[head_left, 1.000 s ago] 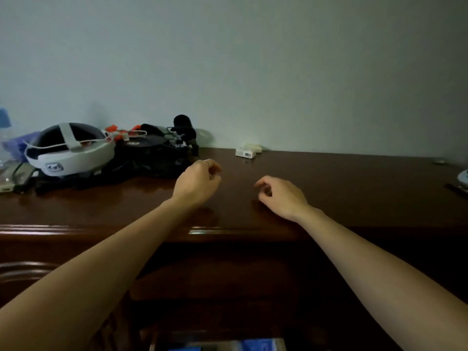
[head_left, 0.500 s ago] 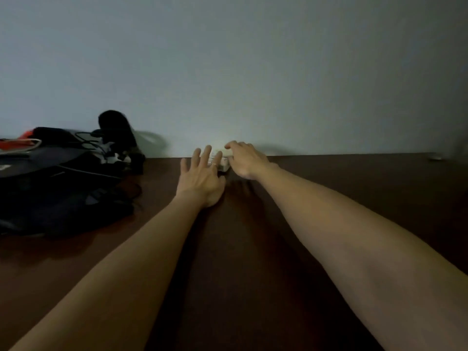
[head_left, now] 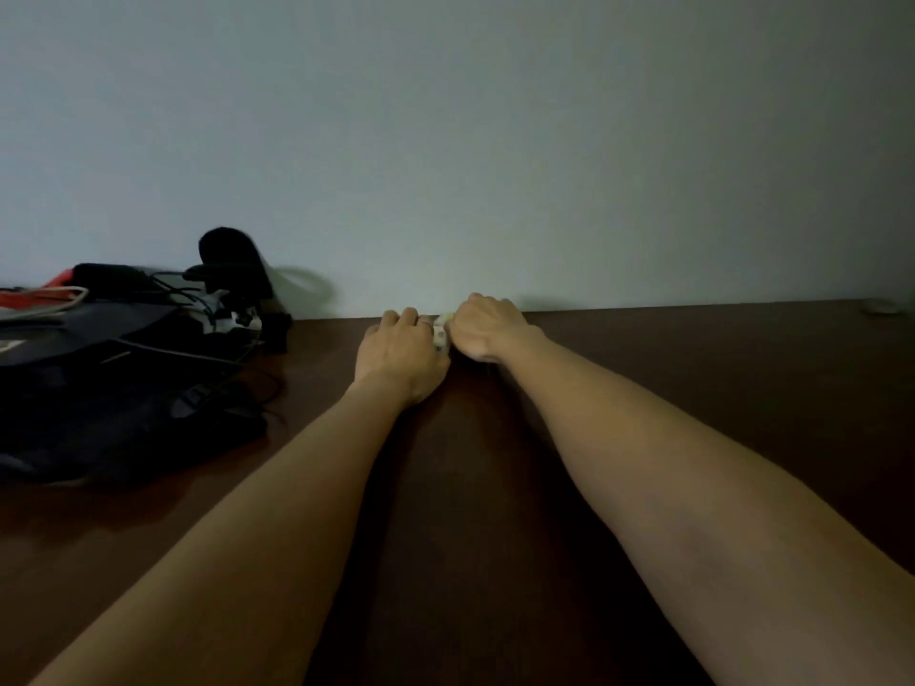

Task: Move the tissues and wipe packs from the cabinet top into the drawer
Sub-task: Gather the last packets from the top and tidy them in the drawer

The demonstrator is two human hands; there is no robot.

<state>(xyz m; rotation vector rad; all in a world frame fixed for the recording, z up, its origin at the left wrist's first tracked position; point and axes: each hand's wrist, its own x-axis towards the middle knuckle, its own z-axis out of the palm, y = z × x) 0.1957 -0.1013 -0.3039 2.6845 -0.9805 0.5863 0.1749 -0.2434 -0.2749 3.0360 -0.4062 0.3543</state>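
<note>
Reaching to the cabinet top's (head_left: 643, 388) back edge, head view: left hand (head_left: 403, 356) and right hand (head_left: 487, 329), fingers curled, close on a small white pack (head_left: 440, 336) between them. Pack mostly hidden; grip contact unclear. Dark gear (head_left: 124, 368) at left edge.

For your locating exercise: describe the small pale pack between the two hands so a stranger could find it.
Start at the dark wooden cabinet top, at its far edge by the wall. The small pale pack shows between the left hand and right hand, the only light-coloured thing there.
</note>
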